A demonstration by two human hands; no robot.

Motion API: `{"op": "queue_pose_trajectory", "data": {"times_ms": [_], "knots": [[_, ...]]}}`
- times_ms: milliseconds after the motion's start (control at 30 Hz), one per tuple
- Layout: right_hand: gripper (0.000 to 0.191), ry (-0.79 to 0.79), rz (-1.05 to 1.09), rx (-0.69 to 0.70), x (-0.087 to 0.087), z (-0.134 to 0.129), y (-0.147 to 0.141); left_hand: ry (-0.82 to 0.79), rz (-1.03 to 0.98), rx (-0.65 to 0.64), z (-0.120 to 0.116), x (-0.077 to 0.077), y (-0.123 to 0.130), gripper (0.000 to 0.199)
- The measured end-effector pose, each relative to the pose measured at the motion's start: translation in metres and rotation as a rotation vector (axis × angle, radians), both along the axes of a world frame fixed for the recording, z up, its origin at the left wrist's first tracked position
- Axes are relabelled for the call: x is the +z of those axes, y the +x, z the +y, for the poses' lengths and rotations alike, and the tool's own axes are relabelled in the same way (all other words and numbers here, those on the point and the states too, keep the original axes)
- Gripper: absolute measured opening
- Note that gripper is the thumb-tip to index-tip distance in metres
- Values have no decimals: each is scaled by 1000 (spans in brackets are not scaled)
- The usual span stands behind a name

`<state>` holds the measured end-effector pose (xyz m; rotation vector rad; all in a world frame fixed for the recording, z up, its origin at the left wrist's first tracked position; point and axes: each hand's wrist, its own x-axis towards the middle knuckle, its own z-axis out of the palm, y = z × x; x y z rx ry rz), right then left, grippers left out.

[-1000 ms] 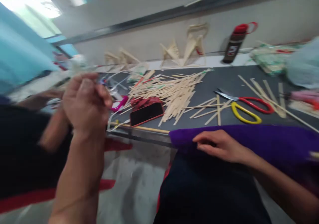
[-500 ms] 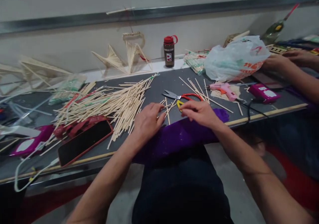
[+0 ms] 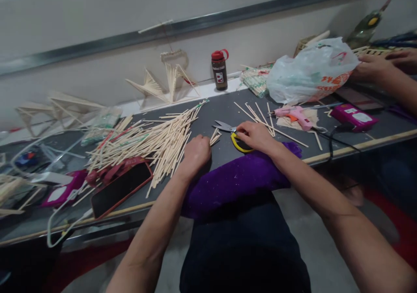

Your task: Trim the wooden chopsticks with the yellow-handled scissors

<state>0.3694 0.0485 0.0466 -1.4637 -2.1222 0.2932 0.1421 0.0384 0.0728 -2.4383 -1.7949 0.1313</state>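
My left hand (image 3: 197,153) is closed around a small bundle of short wooden sticks (image 3: 215,137), whose ends poke out past the thumb side. To its right lie scissors (image 3: 225,126) with yellow and red handles, blades slightly apart and pointing left. My right hand (image 3: 256,136) has its fingers curled over the handles and covers the red one; part of the yellow loop (image 3: 240,143) shows below. A purple cloth (image 3: 234,178) hangs over the table edge beneath both hands. Left of my left hand spreads a big pile of thin wooden sticks (image 3: 172,136).
A phone (image 3: 122,189) lies front left. At the back stand stick models (image 3: 148,86) and a red-capped bottle (image 3: 220,70). On the right are a pink glue gun (image 3: 295,116), a plastic bag (image 3: 311,74), a purple box (image 3: 354,117) and another person's hand (image 3: 371,68).
My left hand has gathered the loose short sticks into a bundle. My right hand has come down onto the scissors' handles. The view has tilted and shifted slightly left.
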Motion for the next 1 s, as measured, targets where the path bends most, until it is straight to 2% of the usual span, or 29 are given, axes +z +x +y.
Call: {"op": "queue_pose_trajectory", "data": {"times_ms": [167,367,567,767,1000], "knots": [[24,17,-13,22,-3,1,1,16,-20,17,3,-4,4,31],[28,54,-39,71,-8,-2,3,43,-73,26,-8,-9,4,30],[31,49,-124,33,-15,-2,7,49,-119,50,-15,-16,4,30],[29,29,-175,-9,-20,-1,10,74,-166,-13,-19,-22,1,30],[28,-13,-206,-73,-27,3,16,115,-207,12,-21,-28,4,32]]}}
